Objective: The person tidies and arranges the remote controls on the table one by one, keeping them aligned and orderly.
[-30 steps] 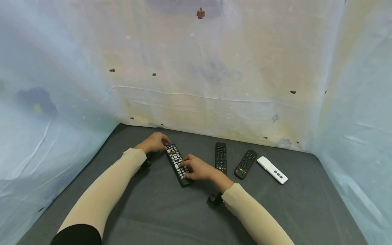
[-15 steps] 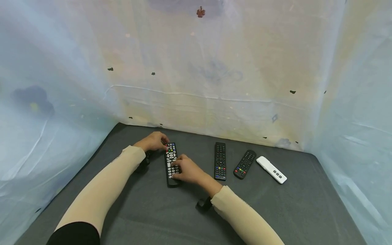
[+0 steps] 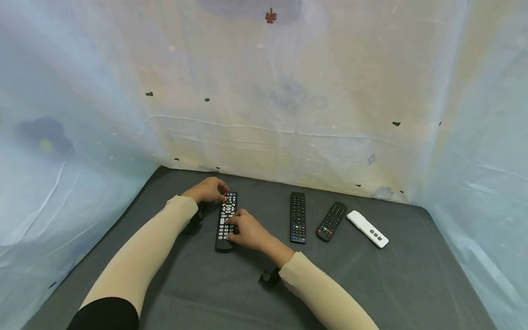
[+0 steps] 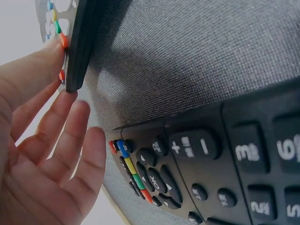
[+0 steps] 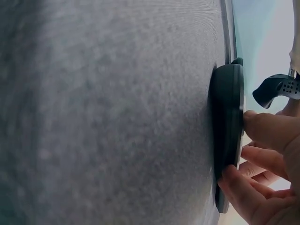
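Note:
A black remote control [image 3: 224, 232] with white buttons and a few coloured ones stands nearly straight, far to near, between the two hands. At its far left corner, my left hand [image 3: 209, 189] pinches it; the left wrist view shows the thumb on the button face and a fingertip at the end edge of the remote control [image 4: 80, 51]. My right hand [image 3: 249, 230] grips the near half from the right, thumb on the face. In the right wrist view, a fingertip presses the long side of the remote control [image 5: 227, 108], close over the cloth.
Another black remote [image 4: 187, 173] lies near the left wrist, mostly hidden in the head view. To the right lie a long black remote [image 3: 298, 217], a rounded black remote [image 3: 331, 222] and a white remote [image 3: 367, 228]. Patterned curtains [image 3: 264, 91] enclose the grey table [image 3: 231, 293].
The held remote has turned: its near end swung left, from slanting right to leaning slightly left. The right hand moved left with it, while the left hand stayed at the far corner.

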Demonstrator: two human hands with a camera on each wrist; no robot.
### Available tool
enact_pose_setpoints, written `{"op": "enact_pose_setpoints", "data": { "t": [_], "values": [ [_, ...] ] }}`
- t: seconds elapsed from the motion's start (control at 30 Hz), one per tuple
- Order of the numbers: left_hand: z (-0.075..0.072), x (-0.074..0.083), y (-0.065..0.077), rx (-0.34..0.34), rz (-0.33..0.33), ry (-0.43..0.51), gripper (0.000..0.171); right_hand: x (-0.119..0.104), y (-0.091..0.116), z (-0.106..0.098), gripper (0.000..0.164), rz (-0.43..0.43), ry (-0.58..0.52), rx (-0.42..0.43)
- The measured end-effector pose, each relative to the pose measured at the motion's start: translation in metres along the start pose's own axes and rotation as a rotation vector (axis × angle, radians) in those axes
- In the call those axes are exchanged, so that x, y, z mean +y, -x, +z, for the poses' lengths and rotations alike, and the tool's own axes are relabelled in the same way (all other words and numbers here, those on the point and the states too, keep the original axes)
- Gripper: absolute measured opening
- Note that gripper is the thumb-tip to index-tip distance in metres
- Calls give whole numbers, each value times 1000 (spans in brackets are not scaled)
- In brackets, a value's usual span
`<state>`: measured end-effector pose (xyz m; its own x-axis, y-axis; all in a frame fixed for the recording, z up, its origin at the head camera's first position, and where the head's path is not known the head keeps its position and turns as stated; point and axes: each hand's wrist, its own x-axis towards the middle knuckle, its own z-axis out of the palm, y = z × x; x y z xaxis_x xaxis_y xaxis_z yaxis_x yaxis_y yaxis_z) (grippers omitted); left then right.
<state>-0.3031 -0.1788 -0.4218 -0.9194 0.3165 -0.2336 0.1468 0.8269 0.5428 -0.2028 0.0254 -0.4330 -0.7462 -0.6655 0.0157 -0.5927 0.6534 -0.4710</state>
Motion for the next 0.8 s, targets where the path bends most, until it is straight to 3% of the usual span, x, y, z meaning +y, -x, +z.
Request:
{"op": "enact_pose_setpoints", "data": {
  "t": [0.37,0.8],
  "values": [
    [2,3,-3,51,-88,-10,37,-3,-4,7,37,-3,26,34],
    [6,3,-8,64,-77,11,35,-4,-5,11,35,-6,1,59]
  ]
}}
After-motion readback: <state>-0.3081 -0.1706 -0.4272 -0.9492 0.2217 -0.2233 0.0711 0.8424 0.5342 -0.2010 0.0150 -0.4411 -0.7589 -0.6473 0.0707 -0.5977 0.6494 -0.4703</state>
